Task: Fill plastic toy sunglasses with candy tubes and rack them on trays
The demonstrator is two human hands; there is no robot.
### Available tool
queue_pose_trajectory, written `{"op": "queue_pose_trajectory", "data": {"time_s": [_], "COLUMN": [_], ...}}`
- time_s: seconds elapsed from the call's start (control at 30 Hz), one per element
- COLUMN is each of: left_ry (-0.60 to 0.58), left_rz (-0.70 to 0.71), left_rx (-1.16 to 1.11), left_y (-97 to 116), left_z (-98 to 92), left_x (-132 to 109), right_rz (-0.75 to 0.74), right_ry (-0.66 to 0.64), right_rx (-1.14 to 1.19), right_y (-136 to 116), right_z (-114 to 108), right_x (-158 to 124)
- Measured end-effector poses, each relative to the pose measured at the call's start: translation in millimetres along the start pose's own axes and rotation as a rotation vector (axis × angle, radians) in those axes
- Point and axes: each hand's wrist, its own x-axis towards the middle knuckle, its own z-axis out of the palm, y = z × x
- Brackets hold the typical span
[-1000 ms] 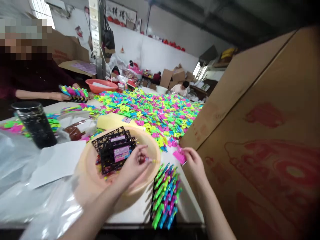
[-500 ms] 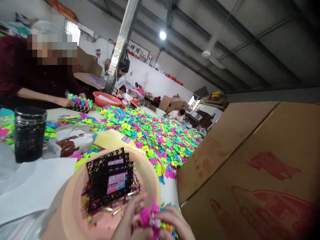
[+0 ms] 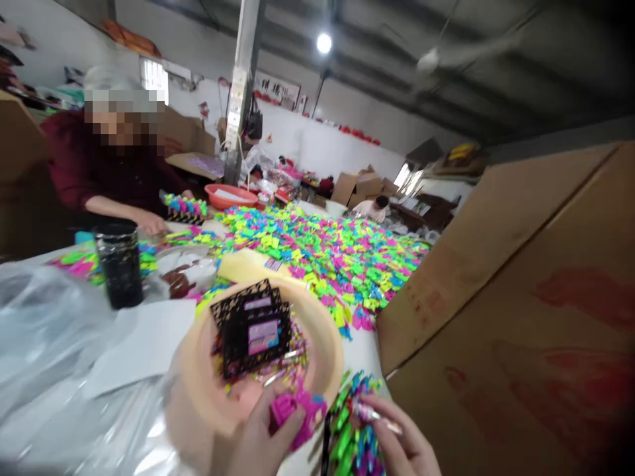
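Note:
My left hand (image 3: 260,443) is closed on a pink plastic toy piece (image 3: 296,410) at the near rim of a peach basin (image 3: 327,344). Beside it, my right hand (image 3: 401,443) pinches a small candy tube (image 3: 370,413) over a black rack filled with coloured pieces (image 3: 350,430). Inside the basin lie black lattice cards with pink labels (image 3: 255,327) on several small candy tubes. A large heap of neon plastic pieces (image 3: 322,248) covers the table beyond.
A big cardboard box (image 3: 520,297) stands close on the right. A black jar (image 3: 119,264), white paper and clear plastic sheeting (image 3: 54,357) lie left. A person in a dark red sleeve (image 3: 94,172) works across the table by a red basin (image 3: 231,195).
My hands, joined on the pink piece half a second ago, have parted: the left keeps the pink piece, the right now holds a tube over the rack. The camera tilted down slightly.

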Motion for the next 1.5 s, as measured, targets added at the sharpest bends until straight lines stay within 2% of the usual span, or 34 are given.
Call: {"op": "queue_pose_trajectory", "data": {"time_s": [0.07,0.13,0.33,0.7,0.8,0.9,1.0,1.1,1.2,1.27,1.37,1.43,1.5], "left_ry": [0.028,-0.041,-0.046,-0.080,-0.063,-0.101,-0.106,-0.015,0.045,0.094,0.131,0.103,0.058], "left_rz": [0.017,0.009,0.055,0.023,0.000,-0.039,-0.062,-0.128,-0.216,-0.201,-0.142,-0.110,-0.066], "left_rx": [0.043,0.014,-0.017,0.006,-0.026,-0.018,-0.023,-0.164,-0.336,-0.369,-0.328,-0.311,-0.310], "left_y": [1,3,-2,-6,-4,-6,-10,-11,-8,-4,0,1,0], "left_z": [0.7,2.3,7.8,14.1,14.7,15.3,17.8,22.6,26.3,26.2,22.0,17.8,14.1], "left_x": [-10,-18,-31,-43,-45,-47,-50,-55,-59,-59,-55,-51,-49], "right_rz": [0.093,0.170,0.361,0.395,0.413,0.422,0.344,0.059,-0.287,-0.398,-0.362,-0.227,-0.040], "right_ry": [-0.055,-0.093,-0.156,-0.346,-0.355,-0.337,-0.272,-0.195,-0.289,-0.390,-0.502,-0.523,-0.480], "right_rx": [0.048,0.101,0.168,0.159,0.187,0.247,0.232,-0.019,-0.249,-0.280,-0.217,-0.134,-0.035], "right_y": [4,11,18,18,21,24,26,26,26,23,17,14,13], "right_z": [-5,-8,-11,-21,-19,-11,-2,6,11,15,20,23,26], "right_x": [-13,-25,-47,-54,-58,-60,-60,-60,-64,-70,-80,-86,-89]}}
